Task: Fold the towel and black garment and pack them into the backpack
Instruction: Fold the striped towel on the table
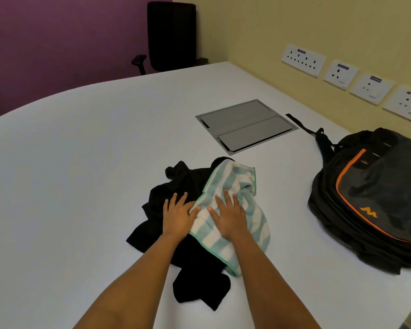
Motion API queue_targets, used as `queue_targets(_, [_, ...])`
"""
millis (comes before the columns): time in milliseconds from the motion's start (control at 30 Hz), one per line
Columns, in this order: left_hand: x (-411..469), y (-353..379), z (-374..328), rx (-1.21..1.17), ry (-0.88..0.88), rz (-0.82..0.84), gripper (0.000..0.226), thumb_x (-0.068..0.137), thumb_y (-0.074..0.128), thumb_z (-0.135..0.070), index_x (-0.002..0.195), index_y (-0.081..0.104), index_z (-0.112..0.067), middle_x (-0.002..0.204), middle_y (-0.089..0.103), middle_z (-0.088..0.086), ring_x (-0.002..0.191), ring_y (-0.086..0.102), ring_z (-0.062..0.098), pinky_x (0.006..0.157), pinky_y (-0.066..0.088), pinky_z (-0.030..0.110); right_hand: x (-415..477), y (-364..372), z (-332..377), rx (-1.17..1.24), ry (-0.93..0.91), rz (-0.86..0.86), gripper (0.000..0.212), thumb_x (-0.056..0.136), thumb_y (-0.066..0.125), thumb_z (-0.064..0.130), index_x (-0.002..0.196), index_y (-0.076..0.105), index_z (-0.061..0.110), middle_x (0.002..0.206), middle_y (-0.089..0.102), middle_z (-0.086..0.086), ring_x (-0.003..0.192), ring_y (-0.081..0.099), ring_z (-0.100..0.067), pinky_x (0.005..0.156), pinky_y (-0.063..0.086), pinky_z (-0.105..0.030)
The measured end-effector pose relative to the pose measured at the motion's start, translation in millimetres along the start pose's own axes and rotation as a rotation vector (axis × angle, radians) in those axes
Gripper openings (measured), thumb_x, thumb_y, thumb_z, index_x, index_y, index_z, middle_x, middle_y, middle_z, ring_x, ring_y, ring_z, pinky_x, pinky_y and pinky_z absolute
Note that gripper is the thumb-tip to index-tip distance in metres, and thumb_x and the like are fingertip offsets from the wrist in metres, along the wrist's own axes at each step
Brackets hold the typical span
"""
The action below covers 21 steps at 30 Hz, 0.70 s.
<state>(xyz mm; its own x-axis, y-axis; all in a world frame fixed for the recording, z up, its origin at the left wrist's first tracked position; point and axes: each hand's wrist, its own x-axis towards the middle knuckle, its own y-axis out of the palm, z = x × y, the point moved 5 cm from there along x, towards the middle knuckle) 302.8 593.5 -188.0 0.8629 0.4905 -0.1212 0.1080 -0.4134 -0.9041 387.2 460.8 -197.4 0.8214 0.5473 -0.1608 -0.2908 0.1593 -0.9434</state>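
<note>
Towel (233,210), striped pale green and white, lies crumpled under the right hand (229,216). It sits on top of the black garment (176,186), which spreads out rumpled beneath and around both hands.

Right hand: palm down, fingers straight and slightly spread, pressing flat on the towel. Grips nothing.

Left hand (178,216): palm down just beside the right, fingers straight and spread, resting on the black garment with its thumb at the towel's edge. Grips nothing. Thumbs point toward each other, close but apart.

Both forearms bare, reaching forward from the bottom of the view, roughly parallel.

Backpack (375,198), black with orange trim, lies flat well to the right of the right hand, a strap trailing out from its far end.

Beyond the hands: grey hatch (246,125) set flush into the white table (81,162). Farther off, black chair (171,35). Wall sockets (303,59) past the backpack.
</note>
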Motion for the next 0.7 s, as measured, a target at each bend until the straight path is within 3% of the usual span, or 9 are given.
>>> queue_targets(67, [10.3, -10.9, -5.2, -0.117, -0.024, -0.060, 0.042, 0.097, 0.037, -0.048, 0.127, 0.058, -0.028, 0.146, 0.043, -0.002, 0.140, 0.026, 0.022, 0.118, 0.010, 0.043, 9.2, -10.5, 2.8, 0.054, -0.010, 0.001, 0.115, 0.060, -0.018, 0.085, 0.144, 0.034, 0.028, 0.158, 0.013, 0.002, 0.144, 0.013, -0.025, 0.114, 0.018, -0.044])
queue_targets(100, [13.5, -20.1, -9.1, -0.222, -0.030, -0.118, 0.035, 0.097, 0.043, -0.041, 0.121, 0.063, -0.026, 0.135, 0.055, -0.002, 0.131, 0.041, 0.021, 0.115, 0.021, 0.044, 13.6, -18.7, 4.1, 0.061, -0.016, -0.031, 0.093, 0.075, 0.001, 0.080, 0.138, 0.042, 0.026, 0.154, 0.025, -0.001, 0.139, 0.023, -0.025, 0.110, 0.023, -0.043])
queue_targets(167, [17.0, -44.3, -18.6, -0.486, -0.076, -0.246, 0.024, 0.095, 0.049, -0.030, 0.104, 0.071, -0.023, 0.106, 0.070, -0.003, 0.102, 0.061, 0.016, 0.095, 0.044, 0.035, 23.6, -36.6, 4.6, 0.102, -0.010, -0.156, 0.050, 0.093, 0.035, 0.056, 0.128, 0.052, 0.023, 0.139, 0.045, -0.003, 0.127, 0.040, -0.024, 0.103, 0.028, -0.039])
queue_targets(233, [21.9, -64.3, -28.1, -0.730, -0.132, -0.303, 0.022, 0.096, 0.048, -0.022, 0.095, 0.070, -0.018, 0.083, 0.072, -0.001, 0.081, 0.065, 0.012, 0.077, 0.050, 0.025, 29.6, -61.3, 8.1, 0.278, -0.021, -0.337, 0.034, 0.094, 0.049, 0.041, 0.121, 0.057, 0.021, 0.126, 0.054, -0.002, 0.118, 0.047, -0.022, 0.098, 0.032, -0.037])
queue_targets(333, [32.7, -75.1, -38.0, -0.850, -0.172, -0.180, 0.023, 0.096, 0.047, -0.017, 0.089, 0.066, -0.007, 0.072, 0.067, 0.003, 0.071, 0.064, 0.016, 0.073, 0.053, 0.026, 38.1, -87.2, 21.4, 0.542, -0.123, -0.368, 0.028, 0.093, 0.056, 0.030, 0.118, 0.059, 0.017, 0.119, 0.059, -0.003, 0.114, 0.050, -0.020, 0.093, 0.037, -0.032])
queue_targets(433, [32.1, -56.8, -35.2, -0.437, -0.237, 0.116, 0.029, 0.090, 0.060, -0.032, 0.073, 0.056, -0.009, 0.071, 0.055, 0.002, 0.065, 0.053, 0.014, 0.060, 0.045, 0.026, 41.0, -90.8, 29.6, 0.569, -0.157, -0.237, 0.025, 0.094, 0.055, 0.025, 0.117, 0.058, 0.017, 0.117, 0.059, -0.002, 0.114, 0.050, -0.019, 0.095, 0.041, -0.033])
queue_targets(500, [24.2, -45.7, -32.5, -0.266, -0.278, 0.226, 0.027, 0.085, 0.067, -0.033, 0.090, 0.059, -0.007, 0.085, 0.058, 0.005, 0.075, 0.055, 0.016, 0.063, 0.041, 0.024, 38.3, -88.4, 29.4, 0.571, -0.147, -0.188, 0.025, 0.093, 0.055, 0.023, 0.117, 0.058, 0.017, 0.117, 0.059, -0.003, 0.113, 0.051, -0.020, 0.095, 0.044, -0.035])
queue_targets(567, [20.2, -46.0, -34.4, -0.309, -0.284, 0.170, 0.031, 0.084, 0.069, -0.025, 0.106, 0.063, -0.004, 0.102, 0.064, 0.010, 0.084, 0.057, 0.019, 0.070, 0.043, 0.025, 33.0, -85.1, 29.9, 0.555, -0.161, -0.130, 0.028, 0.093, 0.055, 0.020, 0.121, 0.056, 0.018, 0.120, 0.057, -0.005, 0.115, 0.050, -0.021, 0.096, 0.043, -0.034])
queue_targets(700, [15.5, -82.7, -61.4, -0.495, -0.078, -0.054, 0.022, 0.090, 0.060, -0.018, 0.108, 0.067, -0.007, 0.102, 0.067, 0.012, 0.083, 0.054, 0.016, 0.071, 0.037, 0.023, 23.7, -89.9, 34.2, 0.526, -0.270, 0.058, 0.051, 0.089, 0.053, 0.005, 0.138, 0.043, 0.019, 0.138, 0.046, -0.007, 0.127, 0.043, -0.023, 0.106, 0.036, -0.031])
